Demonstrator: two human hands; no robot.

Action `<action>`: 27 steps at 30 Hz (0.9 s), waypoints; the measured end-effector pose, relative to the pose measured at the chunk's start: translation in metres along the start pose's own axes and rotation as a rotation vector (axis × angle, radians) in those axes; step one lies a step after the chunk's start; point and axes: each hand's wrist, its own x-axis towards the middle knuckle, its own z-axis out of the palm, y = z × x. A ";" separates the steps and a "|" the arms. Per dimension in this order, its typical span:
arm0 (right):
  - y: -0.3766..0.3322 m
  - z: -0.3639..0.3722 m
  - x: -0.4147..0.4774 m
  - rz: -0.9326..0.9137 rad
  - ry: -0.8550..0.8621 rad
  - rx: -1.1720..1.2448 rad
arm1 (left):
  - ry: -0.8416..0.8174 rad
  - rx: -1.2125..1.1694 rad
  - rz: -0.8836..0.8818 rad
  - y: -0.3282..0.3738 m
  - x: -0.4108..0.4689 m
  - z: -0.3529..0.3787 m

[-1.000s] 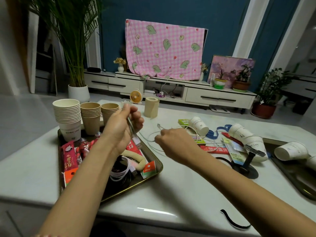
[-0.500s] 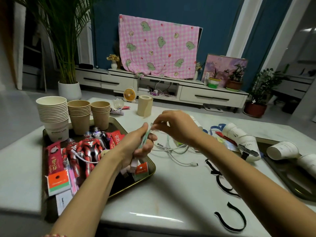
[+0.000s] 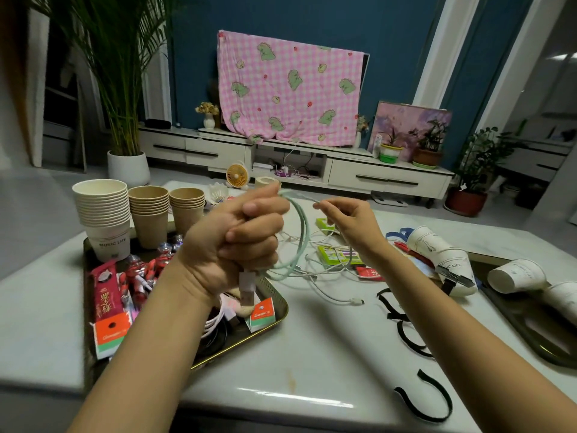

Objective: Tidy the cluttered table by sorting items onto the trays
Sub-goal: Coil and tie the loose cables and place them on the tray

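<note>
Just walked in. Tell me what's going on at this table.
A person is tidying cables. The left hand grips a pale green cable gathered in loops, its plug hanging below the fist, while the right hand pinches the free end. White cables lie loose on the table, beside a tray that holds stacked cups and packets.

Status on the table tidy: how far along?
Roughly midway. Done: cup stacks, toys and packets sit on the left tray. In hand: left hand grips a coiled green cable, right hand pinches its free end. Left: white cables, green packets, black straps and a tipped paper cup lie loose on the table.
</note>
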 end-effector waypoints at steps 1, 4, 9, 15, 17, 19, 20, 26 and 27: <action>0.001 0.000 0.000 0.000 0.014 0.004 | -0.004 -0.004 0.050 0.003 -0.003 0.005; -0.001 0.000 0.002 -0.004 0.084 0.012 | -0.031 -0.057 0.177 0.013 -0.010 0.013; -0.013 0.008 -0.005 -0.267 0.107 -0.533 | -0.029 -0.123 0.307 0.022 -0.020 0.011; -0.053 0.040 -0.042 -0.859 -0.128 -1.032 | 0.645 0.304 0.497 0.008 -0.007 -0.009; -0.060 0.048 -0.054 -0.969 -0.174 -1.042 | 0.801 0.364 0.517 0.004 -0.004 -0.022; -0.067 0.051 -0.063 -1.039 -0.247 -0.989 | 0.893 0.432 0.495 -0.001 -0.003 -0.031; -0.070 0.051 -0.065 -1.056 -0.278 -0.962 | 0.906 0.472 0.457 -0.005 -0.003 -0.033; -0.084 0.031 -0.056 -0.966 -0.248 -0.924 | 0.873 0.690 0.031 -0.024 -0.007 -0.036; -0.083 0.028 -0.053 -0.916 -0.240 -0.895 | 0.853 0.680 -0.009 -0.023 -0.008 -0.035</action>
